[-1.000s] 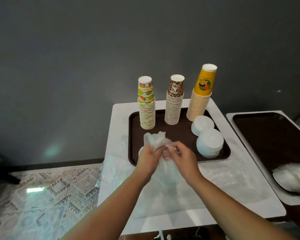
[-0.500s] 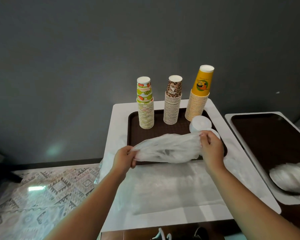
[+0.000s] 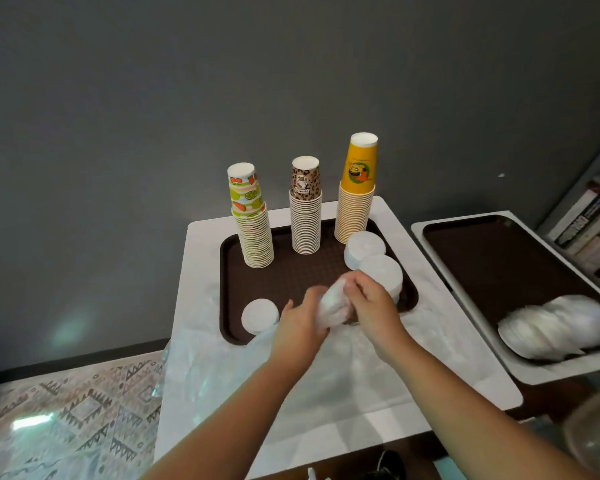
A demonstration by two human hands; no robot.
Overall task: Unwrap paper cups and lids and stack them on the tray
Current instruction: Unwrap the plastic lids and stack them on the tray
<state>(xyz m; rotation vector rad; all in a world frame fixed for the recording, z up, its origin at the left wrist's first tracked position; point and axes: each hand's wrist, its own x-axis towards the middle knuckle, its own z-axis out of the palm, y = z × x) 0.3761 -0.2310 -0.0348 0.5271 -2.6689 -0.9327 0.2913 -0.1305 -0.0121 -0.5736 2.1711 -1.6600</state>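
Note:
A brown tray point(image 3: 284, 275) on the white table holds three upside-down cup stacks: fruit-patterned point(image 3: 252, 220), leopard-print point(image 3: 305, 209) and yellow point(image 3: 356, 192). Two white lid stacks point(image 3: 364, 247) point(image 3: 383, 275) stand at the tray's right, and a third lid stack point(image 3: 260, 316) sits at its front left. My left hand point(image 3: 300, 323) and my right hand point(image 3: 369, 303) meet over the tray's front edge. Both grip a crumpled clear plastic wrapper point(image 3: 333, 304) bunched between them.
More clear plastic sheeting point(image 3: 326, 375) covers the near part of the table. A second brown tray point(image 3: 492, 258) on the right holds a wrapped bundle of lids point(image 3: 558, 327). Books point(image 3: 593, 230) stand at the far right. A patterned floor point(image 3: 66, 420) lies to the left.
The wrapper was stretched wide between my hands half a second ago; now both hands have come together and bunched it up. The front-left lid stack is uncovered.

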